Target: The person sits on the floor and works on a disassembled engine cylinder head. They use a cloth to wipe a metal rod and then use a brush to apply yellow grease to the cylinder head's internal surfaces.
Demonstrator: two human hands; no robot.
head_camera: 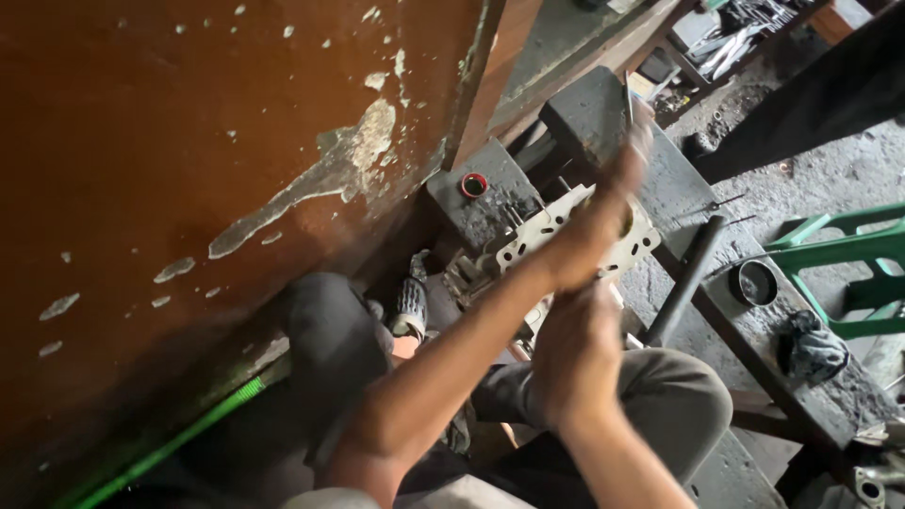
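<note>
A pale metal engine part (550, 229) with many holes lies on a dark, greasy bench in front of my knees. My left hand (617, 179), blurred by motion, reaches across it with the fingers closed on a thin flat metal tool (628, 96) that points upward. My right hand (575, 351) is just below my left forearm, close to the near edge of the part. Its back faces the camera and its fingers curl out of sight, so what it holds is hidden.
A brown flaking wall (189, 170) fills the left. On the bench (792, 386) are a dark block with a red ring (473, 185), a black pipe (686, 278), a round black tin (757, 283) and a dark rag (813, 347). A green plastic chair (848, 247) stands at right.
</note>
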